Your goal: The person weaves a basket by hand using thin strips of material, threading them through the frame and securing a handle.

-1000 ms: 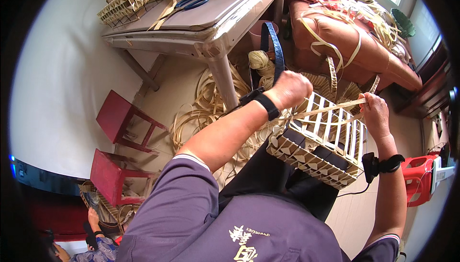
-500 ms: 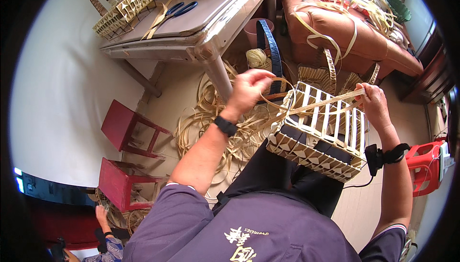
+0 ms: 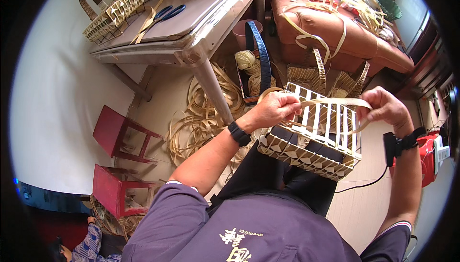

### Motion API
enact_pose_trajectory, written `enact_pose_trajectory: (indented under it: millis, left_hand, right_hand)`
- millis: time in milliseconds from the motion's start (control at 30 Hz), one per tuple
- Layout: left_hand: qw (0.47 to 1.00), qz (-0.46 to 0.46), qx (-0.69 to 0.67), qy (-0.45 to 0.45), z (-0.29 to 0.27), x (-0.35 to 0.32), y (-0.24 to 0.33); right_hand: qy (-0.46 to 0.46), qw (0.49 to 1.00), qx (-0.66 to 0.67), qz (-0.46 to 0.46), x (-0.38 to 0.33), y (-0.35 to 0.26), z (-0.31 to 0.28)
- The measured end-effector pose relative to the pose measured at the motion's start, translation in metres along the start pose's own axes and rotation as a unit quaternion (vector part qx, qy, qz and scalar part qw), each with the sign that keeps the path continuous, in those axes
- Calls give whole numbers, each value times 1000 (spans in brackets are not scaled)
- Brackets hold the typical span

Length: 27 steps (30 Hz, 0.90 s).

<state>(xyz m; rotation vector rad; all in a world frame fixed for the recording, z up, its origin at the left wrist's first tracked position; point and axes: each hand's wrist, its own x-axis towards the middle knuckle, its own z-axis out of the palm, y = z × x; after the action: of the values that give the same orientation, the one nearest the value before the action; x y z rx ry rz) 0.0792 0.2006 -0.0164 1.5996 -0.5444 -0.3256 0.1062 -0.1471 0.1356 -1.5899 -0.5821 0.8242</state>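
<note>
A half-woven, box-shaped basket (image 3: 306, 159) with a dark wire frame and pale strips rests on my lap, its slatted side facing up. Above the slats a flat tan strip (image 3: 342, 101) bows between my two hands. My left hand (image 3: 278, 108) is closed in a pinch on the strip by the basket's left end. At the basket's right end, the curled fingers of my right hand (image 3: 387, 107) grip the strip where it bends back in a loop. Part of the strip runs lower, across the slats.
Loose strips (image 3: 191, 137) lie heaped on the floor at left, beside the table (image 3: 191, 53) with scissors (image 3: 167, 12) on it. Two red stools (image 3: 112, 130) stand further left. More baskets (image 3: 306, 75) sit by a brown sofa (image 3: 311, 32). Another person's patterned sleeve (image 3: 88, 245) shows lower left.
My left hand has come down and right to the basket's end. My right hand has shifted right and turned. The strip, stretched straight before, now curves in a loop.
</note>
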Motion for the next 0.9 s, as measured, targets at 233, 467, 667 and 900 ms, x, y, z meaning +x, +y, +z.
enact_pose_trajectory:
  millis: [233, 467, 667, 900]
  left_hand:
    - [999, 0, 8, 54, -4, -21, -1]
    - [995, 22, 48, 86, 15, -13, 4]
    - [984, 22, 7, 174, 23, -15, -16]
    - [985, 39, 98, 134, 20, -25, -3]
  right_hand:
    - [-133, 848, -494, 137, 6, -45, -7]
    - [349, 750, -539, -160, 58, -12, -20]
    - [175, 800, -574, -8, 92, 33, 4]
    - [60, 800, -596, -40, 71, -27, 51]
